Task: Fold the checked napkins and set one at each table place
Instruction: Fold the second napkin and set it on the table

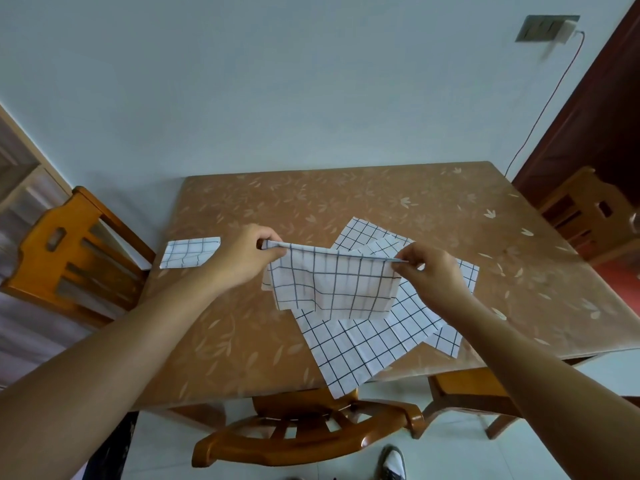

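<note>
Pinching the half-folded napkin [332,285] along its top crease, left hand [242,258] at nine o'clock, right hand [429,271] at three, lifted off the counter [311,195], likely to let layers hang square above the loose pile [363,348], with one folded napkin [189,252] already set at ten o'clock.

The surface [346,195] is a brown tabletop under a glossy cover printed with pale leaves. A folded checked napkin [189,252] lies flat near its left edge. Well apart, toward the middle and right, overlapping unfolded checked napkins [363,344] lie spread, one corner hanging over the near edge.
</note>
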